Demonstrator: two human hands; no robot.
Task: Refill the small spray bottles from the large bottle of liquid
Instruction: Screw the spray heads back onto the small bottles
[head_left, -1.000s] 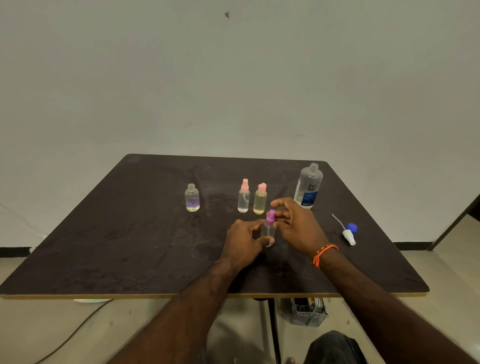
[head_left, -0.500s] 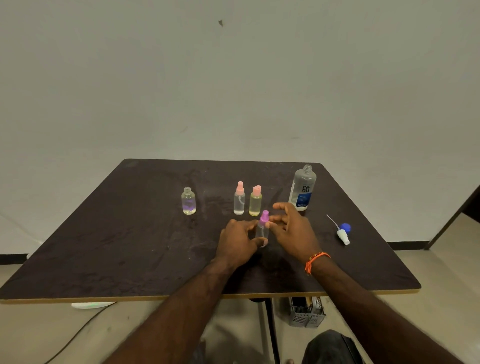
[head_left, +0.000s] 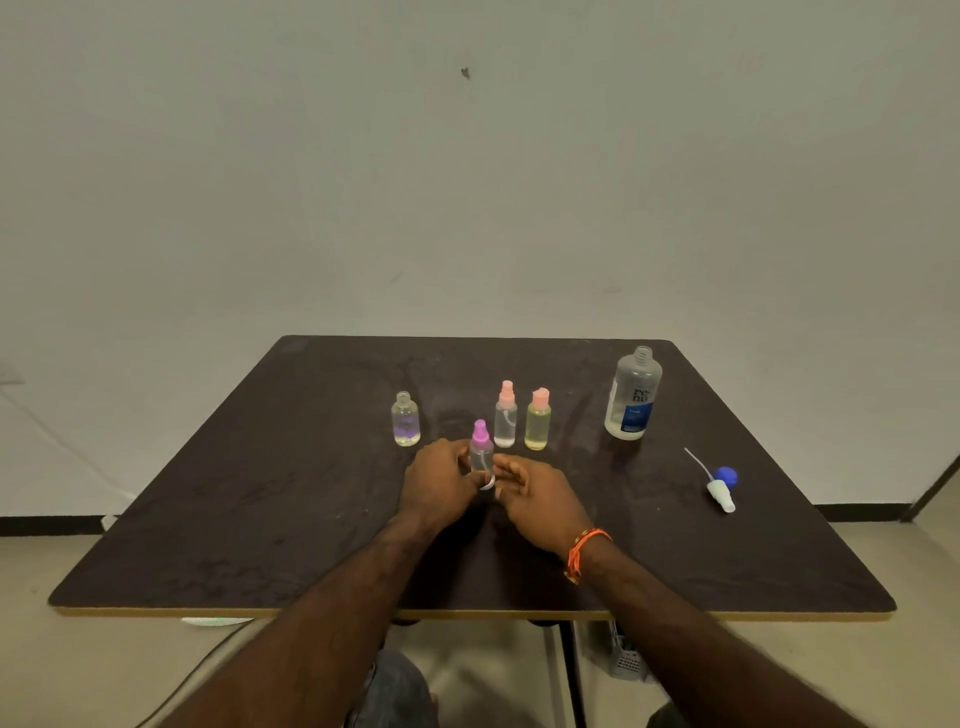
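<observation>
The purple-capped spray bottle (head_left: 481, 451) stands upright between the hands, long axis vertical, nozzle cap up; its body is clear, with a thin tube inside; the left hand (head_left: 441, 486) grips its lower part, fingers curled round it; the right hand (head_left: 535, 499) lies just beside it with fingers loosely bent, holding nothing; beyond the hands stand three small bottles; the large bottle (head_left: 632, 396), uncapped, stands far right on the bench (head_left: 260, 519).

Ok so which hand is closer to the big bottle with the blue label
Right. The right hand lies in front of the large bottle and nearer the table's middle, well apart from it. The left hand is farther off, gripping the purple-capped spray bottle.
</observation>
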